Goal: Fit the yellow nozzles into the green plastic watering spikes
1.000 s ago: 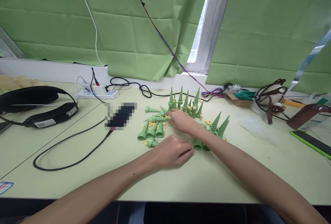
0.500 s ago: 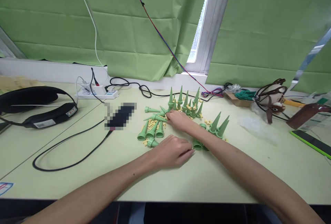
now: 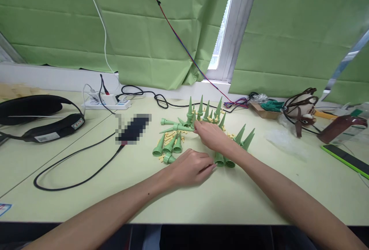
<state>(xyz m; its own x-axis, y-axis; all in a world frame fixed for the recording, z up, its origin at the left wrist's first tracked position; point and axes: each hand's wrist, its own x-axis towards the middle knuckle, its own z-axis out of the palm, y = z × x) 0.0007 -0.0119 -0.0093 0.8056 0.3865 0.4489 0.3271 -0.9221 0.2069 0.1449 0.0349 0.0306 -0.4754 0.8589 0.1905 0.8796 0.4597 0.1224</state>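
My right hand reaches over the pile, its fingers closed on the narrow end of a green plastic cone-shaped spike. The spike's wide collar points left. My left hand rests curled on the table; what its fingers hold, if anything, is hidden. Its fingertips are close to green spikes lying with their round openings toward me. Behind its wrist a spike with a ribbed collar partly shows. Three spikes lie side by side to the left, with small yellow pegs scattered around them.
Several green spikes stand point up behind my right hand, and two more at its right. A black cable loops left of the pile. Clear plastic wrap and a green-edged phone lie at the right.
My right hand has moved slightly right and lifted a little, and the spike at its fingers has shifted right with it. My left hand has stayed about where it was.
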